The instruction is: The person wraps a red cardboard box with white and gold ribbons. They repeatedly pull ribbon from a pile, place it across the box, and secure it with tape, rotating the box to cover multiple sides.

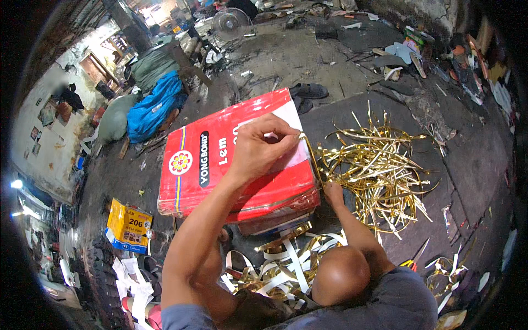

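Observation:
A red box (pixel 253 190) with a white patch lies in front of me. Over its right part, my left hand (pixel 263 146) is closed in a pinch at the upper end of a thin gold strip (pixel 313 160). This strip runs down along the box's right edge. At the lower end of that edge, my right hand (pixel 333 193) is closed around the strip, its fingers partly hidden. Just right of it lies a heap of narrow gold strips (pixel 385 170). White and gold bands (pixel 297 264) lie tangled below the box, by my knee.
Scissors (pixel 416 256) with yellow and red handles lie on the floor to the right. A yellow carton (pixel 129 226) stands left of the box, and a dark sandal (pixel 309 91) lies beyond it. A blue bundle (pixel 157 107), a fan (pixel 231 25) and scattered scraps are farther off.

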### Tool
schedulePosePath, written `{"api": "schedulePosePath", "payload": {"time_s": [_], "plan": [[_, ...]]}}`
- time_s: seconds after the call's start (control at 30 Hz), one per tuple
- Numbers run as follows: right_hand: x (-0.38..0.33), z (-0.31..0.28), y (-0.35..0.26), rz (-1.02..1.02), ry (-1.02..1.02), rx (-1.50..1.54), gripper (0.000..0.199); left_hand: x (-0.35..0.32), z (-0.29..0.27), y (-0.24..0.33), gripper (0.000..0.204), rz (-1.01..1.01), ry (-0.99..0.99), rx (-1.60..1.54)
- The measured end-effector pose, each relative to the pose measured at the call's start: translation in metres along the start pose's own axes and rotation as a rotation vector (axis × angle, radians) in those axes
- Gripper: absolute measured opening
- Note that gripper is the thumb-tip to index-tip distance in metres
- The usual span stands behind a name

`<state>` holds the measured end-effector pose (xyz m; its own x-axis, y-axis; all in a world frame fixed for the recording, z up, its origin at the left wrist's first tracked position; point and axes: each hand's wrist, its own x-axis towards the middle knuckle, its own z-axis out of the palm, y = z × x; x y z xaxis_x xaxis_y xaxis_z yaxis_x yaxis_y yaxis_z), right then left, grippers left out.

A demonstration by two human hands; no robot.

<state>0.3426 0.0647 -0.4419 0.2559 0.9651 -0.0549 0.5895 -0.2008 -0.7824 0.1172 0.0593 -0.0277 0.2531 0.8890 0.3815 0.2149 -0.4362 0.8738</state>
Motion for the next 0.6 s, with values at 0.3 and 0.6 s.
{"api": "schedulePosePath", "payload": {"time_s": [0.3, 0.6], "plan": [[0.017, 0.012, 0.094, -0.016, -0.304, -0.326, 0.032, 0.011, 0.010, 0.010, 0.006, 0.156, -0.028, 0.065], [-0.024, -0.003, 0.036, 0.040, -0.094, -0.222, 0.030, -0.004, -0.008, 0.006, 0.016, 0.368, -0.034, 0.317]]}}
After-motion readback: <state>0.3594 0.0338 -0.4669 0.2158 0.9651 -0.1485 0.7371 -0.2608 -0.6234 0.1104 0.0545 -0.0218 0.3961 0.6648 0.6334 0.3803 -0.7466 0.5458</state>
